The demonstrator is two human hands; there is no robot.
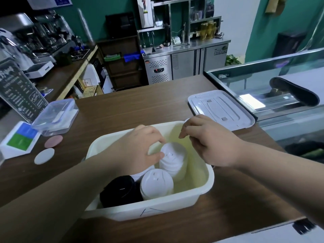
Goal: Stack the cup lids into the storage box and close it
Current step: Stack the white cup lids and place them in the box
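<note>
Three stacks of plastic cup lids are sitting inside the cream rectangular plastic storage box (149,211) on the brown wood-grain counter (131,106). A black lid stack (121,190) is at the near left corner, a short white lid stack (157,183) is just beside it, and a taller white lid stack (173,160) is in the middle. More white is peeking out under our left wrist, too hidden to call.

Our left hand (140,146) is reaching into the box and gripping the top of the taller white lid stack, thumb and fingers curled round its uppermost lid. Our right hand (210,142) is hovering over the far right part of the box with its fingers bent and tips drawn together. We cannot tell whether it is pinching anything.

The flat white rectangular box lid (222,109) is lying on the counter near the box's far right corner, not on it, so the box is standing open.

Progress, as we are judging it: stacking looks mostly done, and we are probably seating or straightening this middle stack. Left to do: letting go, fetching the box lid and pressing it on.

Off to the left, outside the task, a clear lidded plastic container (56,114), a pink round disc (53,141) and a white round disc (44,156) are lying on the counter.
</note>
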